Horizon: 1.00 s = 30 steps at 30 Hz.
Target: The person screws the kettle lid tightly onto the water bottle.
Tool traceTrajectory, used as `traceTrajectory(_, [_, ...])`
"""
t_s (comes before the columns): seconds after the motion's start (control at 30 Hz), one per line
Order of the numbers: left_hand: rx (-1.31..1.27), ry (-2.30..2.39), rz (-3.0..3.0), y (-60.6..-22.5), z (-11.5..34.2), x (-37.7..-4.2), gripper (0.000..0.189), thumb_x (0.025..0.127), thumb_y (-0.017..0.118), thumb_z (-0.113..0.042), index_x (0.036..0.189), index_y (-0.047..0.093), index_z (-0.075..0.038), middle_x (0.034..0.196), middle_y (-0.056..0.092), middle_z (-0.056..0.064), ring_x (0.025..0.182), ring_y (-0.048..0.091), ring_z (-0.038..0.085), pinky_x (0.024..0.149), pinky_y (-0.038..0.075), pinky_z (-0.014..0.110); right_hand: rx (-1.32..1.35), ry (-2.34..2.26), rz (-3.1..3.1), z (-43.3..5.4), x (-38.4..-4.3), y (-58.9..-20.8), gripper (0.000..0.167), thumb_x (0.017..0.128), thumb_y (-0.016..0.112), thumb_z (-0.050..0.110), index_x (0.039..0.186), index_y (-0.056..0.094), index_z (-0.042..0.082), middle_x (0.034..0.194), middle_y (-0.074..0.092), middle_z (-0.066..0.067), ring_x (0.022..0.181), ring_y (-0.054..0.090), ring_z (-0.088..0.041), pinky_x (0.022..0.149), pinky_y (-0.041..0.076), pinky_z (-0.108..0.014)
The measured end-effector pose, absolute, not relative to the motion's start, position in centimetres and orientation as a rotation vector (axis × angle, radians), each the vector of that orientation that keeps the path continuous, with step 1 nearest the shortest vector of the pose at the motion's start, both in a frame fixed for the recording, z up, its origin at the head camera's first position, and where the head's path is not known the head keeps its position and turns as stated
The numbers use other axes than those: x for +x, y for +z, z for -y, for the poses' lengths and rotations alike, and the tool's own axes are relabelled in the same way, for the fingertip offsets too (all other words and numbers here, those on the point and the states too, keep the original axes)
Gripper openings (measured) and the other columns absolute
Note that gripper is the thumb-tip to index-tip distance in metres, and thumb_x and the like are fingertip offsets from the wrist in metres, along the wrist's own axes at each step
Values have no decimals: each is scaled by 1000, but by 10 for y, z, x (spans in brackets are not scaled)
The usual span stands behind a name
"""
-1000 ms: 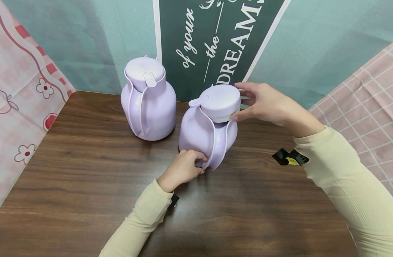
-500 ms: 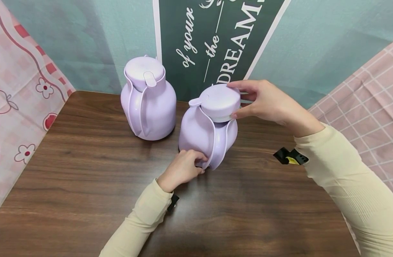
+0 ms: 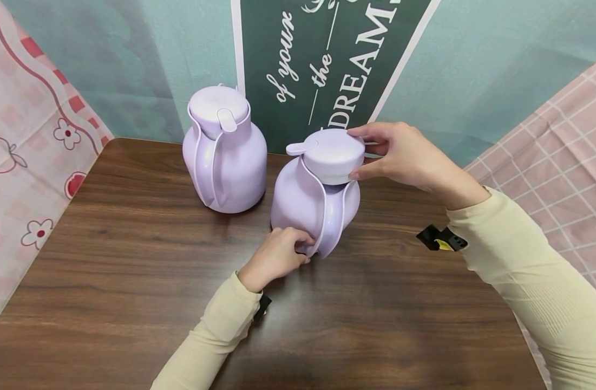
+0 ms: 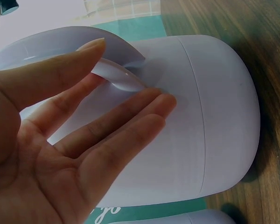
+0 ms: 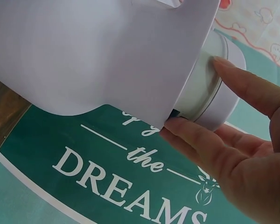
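A lilac thermos jug stands on the table with its handle toward me. My left hand holds the lower handle, its thumb over the rim and its fingertips against the jug's body in the left wrist view. At the jug's mouth my right hand grips the round lid between thumb and fingers. That lid sits raised, with its pale lower band showing above the collar in the right wrist view. Its lever points left, out of line with the handle.
A second lilac jug stands upright to the left, lid seated and lever above its handle. Behind both hangs a teal cloth with a dark green lettered panel. Patterned pink cloths flank the brown wooden table.
The lid has turned slightly, its lever swinging a little away from me. My right fingers have shifted left along the lid's rim. The left hand and both jugs have stayed put.
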State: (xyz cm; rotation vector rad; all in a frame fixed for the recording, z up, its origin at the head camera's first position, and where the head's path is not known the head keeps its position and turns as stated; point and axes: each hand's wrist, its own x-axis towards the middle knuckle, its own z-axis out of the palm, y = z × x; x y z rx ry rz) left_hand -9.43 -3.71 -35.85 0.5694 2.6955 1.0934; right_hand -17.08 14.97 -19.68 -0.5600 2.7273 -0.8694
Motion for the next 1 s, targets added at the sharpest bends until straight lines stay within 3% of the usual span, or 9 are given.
traceTrajectory(0.3, [575, 1096, -2692, -358, 37, -94, 25, 70, 74, -9, 95, 71, -13, 92, 67, -3, 79, 57, 18, 72, 44, 32, -566, -823, -2744, -151, -170, -196, 67, 68, 80, 18, 127, 52, 5, 123, 54, -13, 108, 55, -27, 87, 43, -37])
traceTrajectory(0.6, [560, 1109, -2676, -359, 37, -94, 25, 71, 73, -7, 96, 71, -13, 94, 67, -2, 83, 58, 21, 75, 42, 35, -574, -785, -2751, -148, -170, -193, 65, 73, 75, 33, 127, 52, 7, 122, 56, -11, 106, 56, -25, 88, 42, -39])
traceTrajectory(0.83, [564, 1084, -2703, -359, 37, -95, 25, 70, 75, -10, 94, 71, -13, 91, 67, -3, 75, 55, 19, 69, 42, 34, -611, -702, -2849, -147, -171, -193, 61, 71, 76, 36, 122, 58, 7, 112, 62, -11, 93, 61, -20, 71, 41, -20])
traceTrajectory(1.0, [568, 1081, -2710, -358, 37, -94, 25, 69, 75, -9, 94, 71, -14, 87, 67, -3, 69, 51, 18, 65, 41, 32, -618, -719, -2881, -147, -171, -194, 59, 69, 78, 35, 119, 61, 7, 107, 64, -13, 86, 62, -19, 64, 39, -16])
